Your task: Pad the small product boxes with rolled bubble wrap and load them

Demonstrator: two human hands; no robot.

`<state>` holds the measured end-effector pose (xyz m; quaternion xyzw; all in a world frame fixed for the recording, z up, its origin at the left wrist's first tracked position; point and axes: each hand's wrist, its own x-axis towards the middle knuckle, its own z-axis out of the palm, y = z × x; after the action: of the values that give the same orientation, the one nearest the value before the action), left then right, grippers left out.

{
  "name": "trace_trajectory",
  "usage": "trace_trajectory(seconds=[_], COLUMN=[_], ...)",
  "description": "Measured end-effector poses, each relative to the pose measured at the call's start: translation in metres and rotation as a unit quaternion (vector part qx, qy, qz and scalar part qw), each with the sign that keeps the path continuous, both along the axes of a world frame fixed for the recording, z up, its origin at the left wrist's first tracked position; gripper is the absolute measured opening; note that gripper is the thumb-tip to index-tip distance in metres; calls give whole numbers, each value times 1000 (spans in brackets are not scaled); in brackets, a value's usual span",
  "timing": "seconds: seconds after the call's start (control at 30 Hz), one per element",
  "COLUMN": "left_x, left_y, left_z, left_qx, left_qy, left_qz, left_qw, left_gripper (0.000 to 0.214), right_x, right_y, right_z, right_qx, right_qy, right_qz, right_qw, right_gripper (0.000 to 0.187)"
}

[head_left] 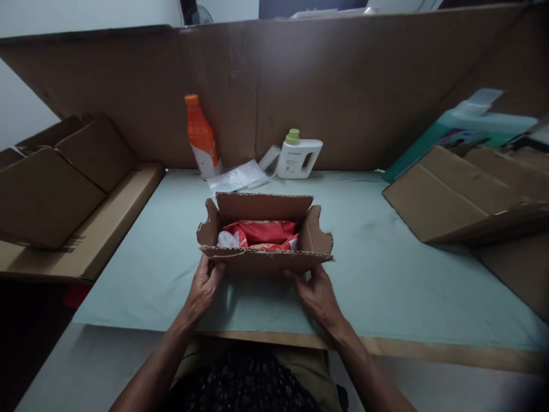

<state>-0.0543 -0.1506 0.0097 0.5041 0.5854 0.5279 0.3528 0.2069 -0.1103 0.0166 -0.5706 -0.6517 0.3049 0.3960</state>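
Note:
A small cardboard box (261,263) with its flaps up is held in front of me over the table. Inside lie red packets (266,231) and, at the left end, a crumpled piece of clear plastic (227,239). My left hand (205,286) grips the box's near left corner, thumb on the front wall. At the near right corner, my right hand (316,292) holds it likewise, thumb along the front. Fingers of both hands are partly hidden behind the box's sides and underneath.
Behind the box stand an orange bottle (201,137) and a white jug with a green cap (295,157), with bubble wrap (239,176) between them. Open cardboard boxes flank the table (369,274) at left (51,189) and right (454,194). A teal liquid container (433,137) leans at right. A cardboard wall (326,86) closes the back.

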Motion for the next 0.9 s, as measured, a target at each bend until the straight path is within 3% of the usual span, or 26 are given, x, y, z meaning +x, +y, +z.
trace_trajectory(seconds=[0.2,0.3,0.37,0.5,0.63,0.73,0.8,0.9], left_x=[-14,-7,12,91,199,288,344,408], left_y=[-20,-12,4,35,60,83,100,114], left_z=[-3,-7,-10,-9,-5,-2,1,6], left_qx=[-79,-94,-92,-64,-21,-2,25,29], left_qy=[69,91,91,66,24,-6,-1,74], left_qz=[9,-4,-31,-140,-276,-363,-419,-423], left_qw=[994,991,991,986,961,932,908,903], left_gripper=[45,50,53,47,38,49,52,52], right_x=[-3,12,34,112,218,289,320,337], right_y=[-3,-7,-8,-19,-48,-78,-95,-110], right_z=[-5,3,7,4,-14,-24,-26,-27], right_qx=[6,0,-5,-8,19,50,61,77], right_qy=[23,13,12,17,-13,-23,-27,-29], right_qz=[16,11,-19,-132,-283,-383,-446,-522], right_qw=[1000,1000,1000,991,959,922,893,849], right_gripper=[59,58,56,47,51,57,59,63])
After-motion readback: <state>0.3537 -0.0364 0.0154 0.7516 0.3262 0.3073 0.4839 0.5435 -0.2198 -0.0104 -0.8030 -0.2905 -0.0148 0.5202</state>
